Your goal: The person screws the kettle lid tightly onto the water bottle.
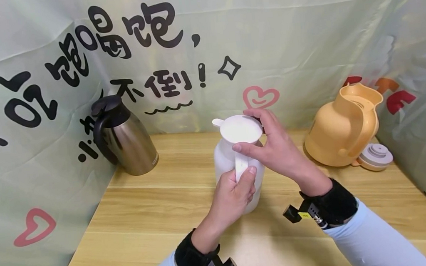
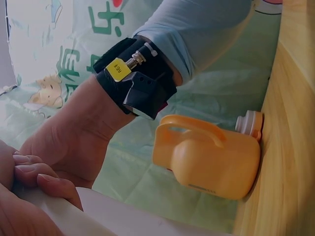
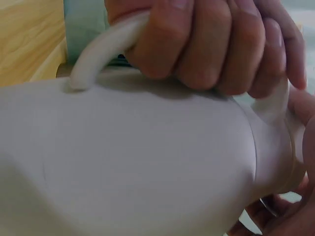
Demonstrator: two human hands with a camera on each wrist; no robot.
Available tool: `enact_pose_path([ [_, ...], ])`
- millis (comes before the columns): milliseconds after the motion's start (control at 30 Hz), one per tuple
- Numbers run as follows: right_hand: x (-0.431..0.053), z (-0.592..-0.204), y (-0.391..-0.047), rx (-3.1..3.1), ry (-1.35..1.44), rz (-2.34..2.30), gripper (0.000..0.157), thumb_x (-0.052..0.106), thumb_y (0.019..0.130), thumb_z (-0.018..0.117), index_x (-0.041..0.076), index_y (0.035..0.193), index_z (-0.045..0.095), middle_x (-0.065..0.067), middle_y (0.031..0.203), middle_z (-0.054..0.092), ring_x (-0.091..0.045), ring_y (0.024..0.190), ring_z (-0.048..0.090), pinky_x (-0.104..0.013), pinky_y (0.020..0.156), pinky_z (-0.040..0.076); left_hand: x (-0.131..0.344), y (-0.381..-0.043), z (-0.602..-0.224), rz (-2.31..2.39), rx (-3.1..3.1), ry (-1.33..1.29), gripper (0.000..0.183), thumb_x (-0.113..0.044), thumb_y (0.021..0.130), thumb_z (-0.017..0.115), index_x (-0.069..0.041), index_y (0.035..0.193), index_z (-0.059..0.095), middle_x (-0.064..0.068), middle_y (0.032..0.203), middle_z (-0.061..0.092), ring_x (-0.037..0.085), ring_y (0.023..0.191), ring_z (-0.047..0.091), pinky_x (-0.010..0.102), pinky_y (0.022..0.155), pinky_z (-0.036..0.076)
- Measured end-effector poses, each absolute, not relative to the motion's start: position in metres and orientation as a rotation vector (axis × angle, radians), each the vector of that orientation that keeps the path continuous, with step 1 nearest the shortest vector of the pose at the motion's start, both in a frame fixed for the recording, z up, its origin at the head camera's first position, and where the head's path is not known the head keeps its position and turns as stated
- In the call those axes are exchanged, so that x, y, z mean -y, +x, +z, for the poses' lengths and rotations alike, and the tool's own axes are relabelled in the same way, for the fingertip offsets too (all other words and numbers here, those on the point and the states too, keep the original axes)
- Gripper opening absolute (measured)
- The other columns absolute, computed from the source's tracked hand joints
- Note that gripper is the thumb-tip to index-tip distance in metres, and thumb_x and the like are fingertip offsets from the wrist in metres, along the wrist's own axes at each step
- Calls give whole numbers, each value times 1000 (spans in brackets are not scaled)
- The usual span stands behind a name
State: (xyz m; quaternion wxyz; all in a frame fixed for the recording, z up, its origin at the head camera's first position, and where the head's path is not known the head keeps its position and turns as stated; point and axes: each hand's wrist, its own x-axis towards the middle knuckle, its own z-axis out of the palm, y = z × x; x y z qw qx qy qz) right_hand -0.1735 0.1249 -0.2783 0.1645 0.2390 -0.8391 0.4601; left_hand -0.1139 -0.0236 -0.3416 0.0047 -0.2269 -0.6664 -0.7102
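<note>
Three jugs are set on a wood-grain table [image 1: 141, 226] backed by pale green cloth [image 1: 303, 38]: a steel jug [image 1: 135, 147] at left, an orange jug [image 1: 325, 128] at right with a cap [image 1: 378, 155] just beside it, and a white jug [image 1: 220, 159] upright between them. Large black characters [image 1: 167, 24], 吃饱喝饱 and 不倒, can be read on the cloth; the print on a yellow tag [image 2: 118, 70] cannot be surely made out. The white jug's handle [image 1: 241, 164] is clasped by the left hand [image 1: 229, 198]; its lid [image 1: 240, 128] is held at the rim between thumb and fingers of the right hand [image 1: 279, 148].
</note>
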Motion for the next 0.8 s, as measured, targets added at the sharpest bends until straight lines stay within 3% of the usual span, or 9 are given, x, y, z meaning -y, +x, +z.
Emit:
enact_pose_path([
  [400, -111, -284, -165, 2369, 552, 1200, 85, 44, 72, 83, 11, 136, 37, -14, 130, 37, -24, 117, 37, -50, 93, 37, 23, -114, -342, -2213, 2062, -743, 38, -27, 101, 49, -5, 70, 50, 7, 53, 41, 11, 45, 37, 25, 41, 30],
  [600, -121, -276, -165, 2405, 614, 1445, 77, 30, 81, 77, 9, 140, 33, -11, 134, 38, -22, 117, 40, -49, 99, 37, 23, -113, -341, -2199, 2094, -711, 40, -30, 101, 49, -5, 70, 52, 7, 53, 44, 10, 46, 39, 24, 42, 32],
  [800, -132, -267, -171, 2381, 811, 1634, 77, 12, 85, 69, 15, 149, 26, -9, 146, 38, -20, 129, 39, -51, 108, 32, 24, -113, -341, -2198, 2098, -701, 41, -31, 101, 50, -5, 69, 52, 9, 53, 44, 11, 46, 40, 24, 42, 33],
])
